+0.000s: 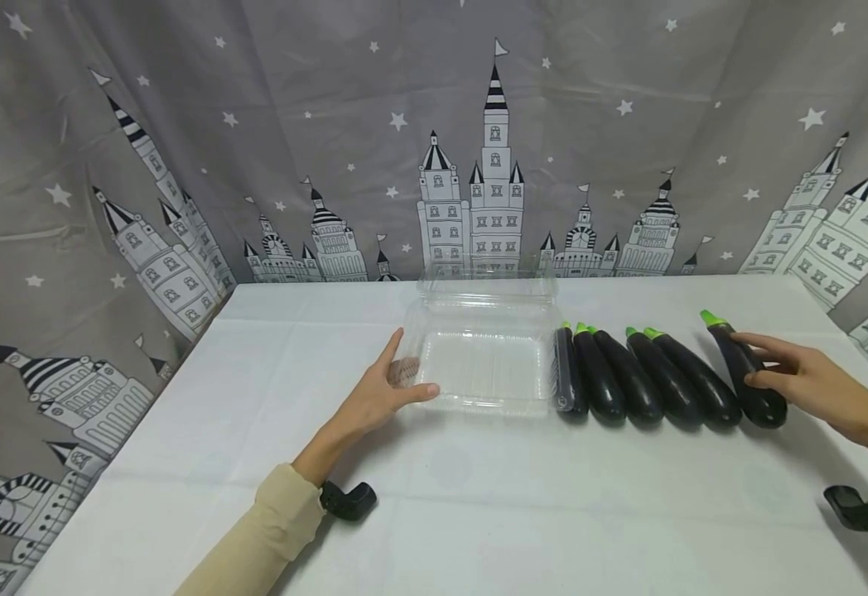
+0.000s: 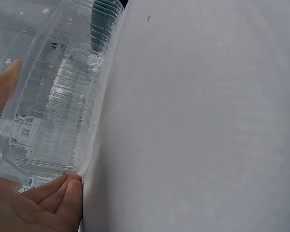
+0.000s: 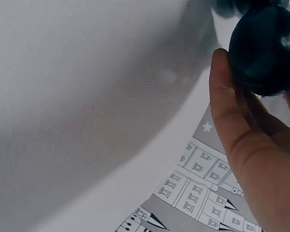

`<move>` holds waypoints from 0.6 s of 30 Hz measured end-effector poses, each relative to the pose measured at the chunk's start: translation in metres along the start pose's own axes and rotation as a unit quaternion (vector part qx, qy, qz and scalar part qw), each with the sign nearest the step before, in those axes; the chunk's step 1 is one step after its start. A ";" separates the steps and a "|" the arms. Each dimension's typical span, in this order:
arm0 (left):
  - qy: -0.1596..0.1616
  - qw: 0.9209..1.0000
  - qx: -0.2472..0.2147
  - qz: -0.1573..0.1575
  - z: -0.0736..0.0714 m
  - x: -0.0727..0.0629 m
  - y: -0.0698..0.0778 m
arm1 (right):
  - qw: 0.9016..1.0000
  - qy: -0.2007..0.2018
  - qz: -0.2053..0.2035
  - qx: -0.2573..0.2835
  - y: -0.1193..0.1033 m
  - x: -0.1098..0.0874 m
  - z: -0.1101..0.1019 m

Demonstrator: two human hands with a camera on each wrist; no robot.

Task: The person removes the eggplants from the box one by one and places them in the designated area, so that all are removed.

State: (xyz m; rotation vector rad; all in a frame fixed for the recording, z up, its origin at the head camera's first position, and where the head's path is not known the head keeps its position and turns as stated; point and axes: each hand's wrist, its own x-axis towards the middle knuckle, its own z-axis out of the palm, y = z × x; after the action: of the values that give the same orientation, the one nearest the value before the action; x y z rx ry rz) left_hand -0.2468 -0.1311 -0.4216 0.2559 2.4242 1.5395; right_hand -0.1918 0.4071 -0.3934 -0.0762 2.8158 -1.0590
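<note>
A clear plastic clamshell container (image 1: 486, 406) lies with its lid (image 1: 488, 290) raised at the back; nothing lies in its tray. My left hand (image 1: 382, 397) rests at its left side, thumb along the front-left corner and index finger straight along the side. In the left wrist view, the fingers (image 2: 67, 195) touch the container wall (image 2: 63, 106). At the far right, my right hand (image 1: 807, 377) grips a dark eggplant (image 1: 762, 406) with a green stem end, thumb on the near side and fingers across the far side. The right wrist view shows its rounded end (image 3: 266, 53).
Several more eggplants (image 1: 638, 389) lie side by side between the container and my right hand, stem ends pointing away. The leftmost eggplant (image 1: 568, 381) is right at the container's right edge. A white cloth (image 1: 479, 513) covers the table; a grey castle-print curtain (image 1: 292, 108) hangs behind.
</note>
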 end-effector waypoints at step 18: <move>0.001 1.000 -0.001 -0.005 0.001 0.000 0.002 | 1.000 -0.010 -0.007 -0.023 0.006 -0.003 0.007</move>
State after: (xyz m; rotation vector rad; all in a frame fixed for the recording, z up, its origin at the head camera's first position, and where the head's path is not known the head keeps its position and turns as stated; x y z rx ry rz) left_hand -0.2463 -0.1298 -0.4203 0.2425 2.4209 1.5397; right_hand -0.1877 0.4073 -0.4026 -0.1106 2.8256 -0.9895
